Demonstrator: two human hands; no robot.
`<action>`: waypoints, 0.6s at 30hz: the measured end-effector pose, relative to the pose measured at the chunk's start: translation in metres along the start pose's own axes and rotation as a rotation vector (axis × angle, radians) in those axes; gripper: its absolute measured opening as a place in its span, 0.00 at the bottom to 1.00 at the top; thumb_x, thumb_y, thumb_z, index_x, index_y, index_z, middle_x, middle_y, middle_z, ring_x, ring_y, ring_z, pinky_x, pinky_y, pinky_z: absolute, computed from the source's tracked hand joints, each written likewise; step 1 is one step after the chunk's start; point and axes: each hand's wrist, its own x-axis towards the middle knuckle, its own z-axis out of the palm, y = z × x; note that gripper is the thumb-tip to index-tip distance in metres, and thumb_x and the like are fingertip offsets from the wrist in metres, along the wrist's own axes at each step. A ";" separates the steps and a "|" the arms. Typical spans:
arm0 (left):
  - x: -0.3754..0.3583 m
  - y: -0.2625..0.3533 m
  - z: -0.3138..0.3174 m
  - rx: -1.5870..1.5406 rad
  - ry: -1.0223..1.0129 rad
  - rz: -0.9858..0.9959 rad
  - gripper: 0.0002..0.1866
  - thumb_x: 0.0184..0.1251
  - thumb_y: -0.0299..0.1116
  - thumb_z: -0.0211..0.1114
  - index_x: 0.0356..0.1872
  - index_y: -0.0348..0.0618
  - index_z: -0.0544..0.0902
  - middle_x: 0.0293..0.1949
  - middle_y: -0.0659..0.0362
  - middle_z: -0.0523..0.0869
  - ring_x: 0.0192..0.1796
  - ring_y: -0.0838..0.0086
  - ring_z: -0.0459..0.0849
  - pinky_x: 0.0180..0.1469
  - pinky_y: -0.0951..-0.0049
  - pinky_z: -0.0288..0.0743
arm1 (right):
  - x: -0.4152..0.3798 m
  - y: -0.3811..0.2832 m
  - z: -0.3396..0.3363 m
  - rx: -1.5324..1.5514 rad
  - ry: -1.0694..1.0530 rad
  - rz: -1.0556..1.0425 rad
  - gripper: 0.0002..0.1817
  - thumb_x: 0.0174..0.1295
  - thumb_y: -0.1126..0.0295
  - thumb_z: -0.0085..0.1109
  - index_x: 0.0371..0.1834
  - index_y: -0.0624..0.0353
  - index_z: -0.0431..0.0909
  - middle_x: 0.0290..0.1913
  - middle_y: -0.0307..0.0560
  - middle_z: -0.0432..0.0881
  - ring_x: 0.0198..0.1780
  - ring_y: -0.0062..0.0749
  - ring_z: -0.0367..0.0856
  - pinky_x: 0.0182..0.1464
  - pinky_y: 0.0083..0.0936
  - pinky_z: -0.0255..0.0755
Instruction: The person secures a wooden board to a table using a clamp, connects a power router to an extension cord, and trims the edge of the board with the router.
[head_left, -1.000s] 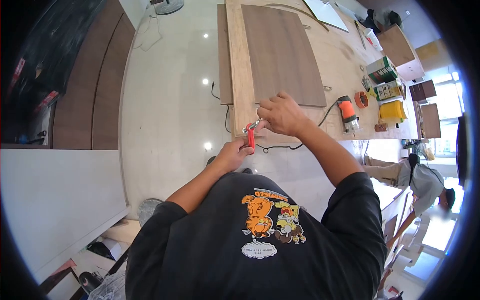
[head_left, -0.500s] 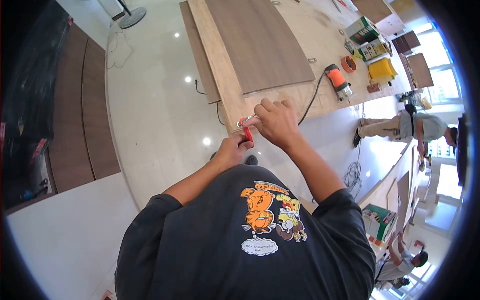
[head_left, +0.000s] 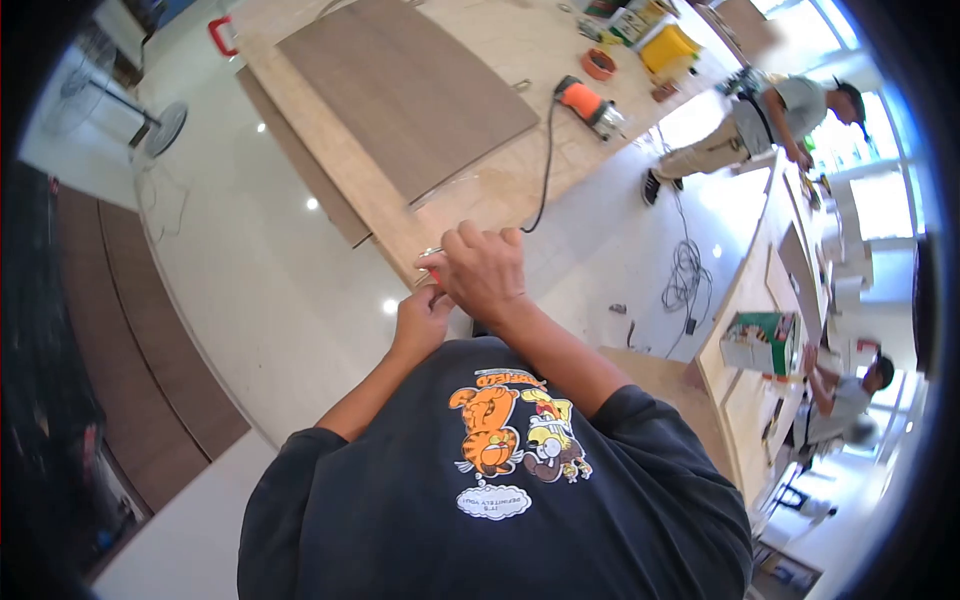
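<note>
At the near corner of the workbench (head_left: 470,205), both of my hands meet on a red G-clamp (head_left: 434,275), most of which they hide. My right hand (head_left: 485,265) is closed around its upper part, where a bit of silver metal shows. My left hand (head_left: 422,318) is closed lower down, against the red frame. The clamp sits at the end of a long pale wood strip (head_left: 345,180) along the bench edge. Beside the strip lies a brown board (head_left: 405,100).
An orange corded power tool (head_left: 590,105) lies on the bench, its cord hanging over the edge. Another red clamp (head_left: 221,36) grips the far end. A fan (head_left: 166,128) stands on the left. One co-worker (head_left: 745,130) stands at right, another (head_left: 845,400) further down. Coiled cable (head_left: 687,275) lies on the floor.
My view has turned and shifted, bringing the far red clamp into sight. My right hand has come down closer to my left, covering more of the held clamp.
</note>
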 end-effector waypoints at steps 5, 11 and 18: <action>0.012 -0.026 0.000 -0.100 -0.073 0.080 0.16 0.69 0.39 0.67 0.44 0.33 0.85 0.33 0.49 0.88 0.33 0.65 0.85 0.40 0.66 0.77 | 0.006 0.015 0.000 0.059 0.001 -0.114 0.21 0.55 0.45 0.67 0.19 0.49 0.75 0.23 0.39 0.75 0.24 0.34 0.77 0.37 0.35 0.59; 0.012 -0.024 -0.005 0.076 -0.077 0.061 0.16 0.71 0.39 0.65 0.39 0.32 0.85 0.27 0.48 0.85 0.29 0.65 0.81 0.35 0.65 0.74 | 0.001 0.000 -0.002 0.027 -0.071 0.008 0.23 0.59 0.43 0.63 0.21 0.51 0.78 0.23 0.40 0.78 0.21 0.35 0.78 0.39 0.38 0.61; 0.018 -0.037 -0.005 0.015 -0.111 0.119 0.16 0.71 0.39 0.64 0.39 0.32 0.84 0.27 0.50 0.86 0.28 0.69 0.82 0.33 0.66 0.72 | -0.002 0.000 -0.011 0.039 -0.209 0.049 0.23 0.63 0.44 0.60 0.26 0.53 0.82 0.28 0.43 0.81 0.31 0.37 0.83 0.46 0.38 0.66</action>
